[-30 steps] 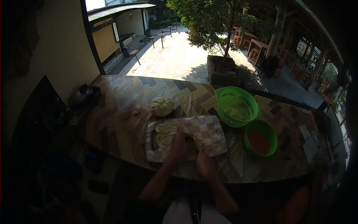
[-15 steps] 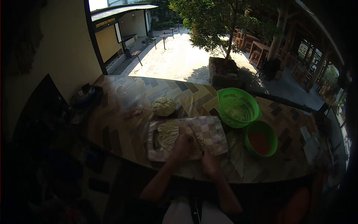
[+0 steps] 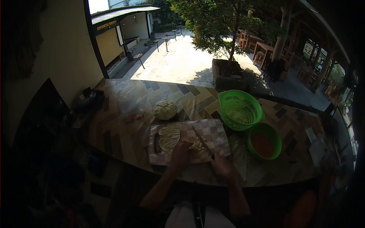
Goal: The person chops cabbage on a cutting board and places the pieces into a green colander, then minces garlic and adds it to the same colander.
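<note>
A checked pink-and-white cutting board (image 3: 216, 131) lies on the table before me. My right hand (image 3: 222, 166) is closed round the handle of a kitchen knife (image 3: 202, 140), whose blade slants up and left over the board. My left hand (image 3: 181, 153) has its fingers bunched on cabbage at the middle of the board; the fingertips are dark and partly hidden. Chopped cabbage (image 3: 198, 146) lies between that hand and the blade. To the left rests a pale cabbage leaf (image 3: 169, 136). Behind the board sits a cabbage head (image 3: 165, 110).
Right of the board stand a green colander (image 3: 259, 110) with pale shreds inside and a green bowl (image 3: 278, 142) with orange contents. A clear plastic bag (image 3: 131, 95) lies at the back left of the patterned table (image 3: 118, 131). Beyond is a sunlit yard with a tree (image 3: 224, 28).
My right hand and the knife have shifted slightly right, away from my left hand. The left hand has moved a little left and down, leaving more chopped cabbage showing.
</note>
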Motion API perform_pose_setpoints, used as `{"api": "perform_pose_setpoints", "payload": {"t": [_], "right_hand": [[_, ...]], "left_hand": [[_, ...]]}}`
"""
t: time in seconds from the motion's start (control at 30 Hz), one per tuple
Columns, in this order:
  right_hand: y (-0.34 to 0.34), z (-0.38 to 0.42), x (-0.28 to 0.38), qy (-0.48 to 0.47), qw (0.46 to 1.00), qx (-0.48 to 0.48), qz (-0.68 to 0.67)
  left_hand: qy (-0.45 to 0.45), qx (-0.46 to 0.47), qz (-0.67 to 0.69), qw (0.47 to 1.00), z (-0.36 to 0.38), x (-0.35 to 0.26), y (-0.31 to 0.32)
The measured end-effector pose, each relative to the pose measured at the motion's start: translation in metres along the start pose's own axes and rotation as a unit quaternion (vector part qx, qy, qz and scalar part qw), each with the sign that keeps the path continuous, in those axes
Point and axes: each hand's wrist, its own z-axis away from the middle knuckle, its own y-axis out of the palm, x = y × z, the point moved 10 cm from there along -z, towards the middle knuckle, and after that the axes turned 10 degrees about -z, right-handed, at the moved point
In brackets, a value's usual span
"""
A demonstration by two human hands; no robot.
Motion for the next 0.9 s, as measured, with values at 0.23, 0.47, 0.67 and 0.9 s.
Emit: {"api": "perform_pose_setpoints", "payload": {"t": [0.23, 0.47, 0.67, 0.9], "right_hand": [[0.017, -0.010, 0.002, 0.001, 0.998, -0.054, -0.023], [-0.004, 0.001, 0.035, -0.131, 0.990, -0.011, -0.049], [0.035, 0.003, 0.036, -0.117, 0.990, -0.025, -0.080], [0.047, -0.004, 0.036, -0.051, 0.997, -0.042, -0.035]], "left_hand": [[-0.023, 0.029, 0.009, 0.999, -0.002, 0.005, 0.008], [-0.048, 0.029, 0.010, 0.998, -0.003, 0.020, 0.018], [-0.022, 0.016, 0.018, 0.999, -0.005, 0.019, 0.019], [0.017, -0.007, 0.020, 1.000, -0.003, 0.016, 0.017]]}}
